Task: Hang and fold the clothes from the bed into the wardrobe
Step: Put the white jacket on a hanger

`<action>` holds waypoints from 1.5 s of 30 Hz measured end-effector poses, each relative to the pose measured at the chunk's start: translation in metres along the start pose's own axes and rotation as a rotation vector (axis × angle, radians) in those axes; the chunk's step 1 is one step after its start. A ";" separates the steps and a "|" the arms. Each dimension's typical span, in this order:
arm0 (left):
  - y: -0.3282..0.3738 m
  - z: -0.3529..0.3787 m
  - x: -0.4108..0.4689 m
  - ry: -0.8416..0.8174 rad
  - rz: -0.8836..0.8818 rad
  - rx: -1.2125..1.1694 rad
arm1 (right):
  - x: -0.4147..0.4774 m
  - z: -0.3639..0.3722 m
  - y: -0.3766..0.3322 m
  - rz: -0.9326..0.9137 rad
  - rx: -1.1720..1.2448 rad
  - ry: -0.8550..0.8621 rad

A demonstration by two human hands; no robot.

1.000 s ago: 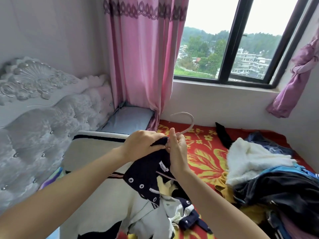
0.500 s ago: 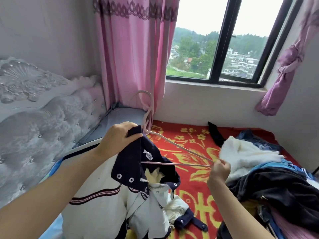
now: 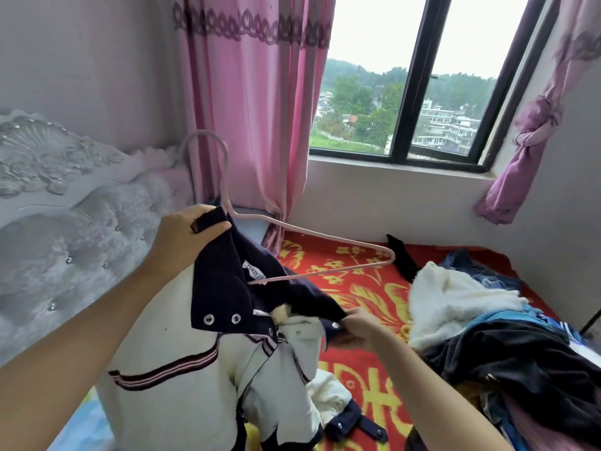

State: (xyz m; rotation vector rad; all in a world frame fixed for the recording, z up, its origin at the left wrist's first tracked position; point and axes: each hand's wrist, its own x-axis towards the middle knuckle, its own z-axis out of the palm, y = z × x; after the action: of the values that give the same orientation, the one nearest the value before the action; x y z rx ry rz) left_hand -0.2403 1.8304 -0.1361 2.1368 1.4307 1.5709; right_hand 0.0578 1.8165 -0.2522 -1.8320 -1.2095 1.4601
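Right hand (image 3: 361, 327) dropped from hanger (image 3: 312, 232), apparently pinching jacket (image 3: 227, 278).

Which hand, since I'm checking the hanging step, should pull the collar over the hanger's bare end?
Likely right: the right hand pinches the collar's loose side below the hanger's bare end; the left hand grips the collar top.

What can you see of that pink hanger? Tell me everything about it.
The hanger is thin and pale pink, seemingly coated wire. Its hook stands upright before the curtain. One shoulder arm and the bottom bar jut right, bare, above the red bed cover. Its other side is hidden inside the jacket's navy collar, which the left hand grips just below the hook. The right hand pinches the collar lower down, clear of the hanger.
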 end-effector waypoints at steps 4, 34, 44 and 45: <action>-0.025 -0.020 -0.016 0.021 -0.079 -0.147 | -0.027 -0.044 -0.058 -0.206 0.092 0.164; -0.074 -0.046 0.036 0.353 0.714 1.030 | -0.092 -0.025 -0.144 -0.667 -0.567 0.763; -0.011 -0.023 0.024 0.347 0.625 0.888 | -0.074 -0.008 -0.139 -0.536 -0.795 0.923; -0.002 -0.015 0.014 0.349 0.665 0.866 | -0.073 -0.005 -0.139 -0.512 -0.773 0.910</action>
State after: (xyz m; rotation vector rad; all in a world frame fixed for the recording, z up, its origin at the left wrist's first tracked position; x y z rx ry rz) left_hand -0.2535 1.8362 -0.1213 3.2229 1.8808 1.7908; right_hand 0.0148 1.8202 -0.1012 -2.0104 -1.6184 -0.2083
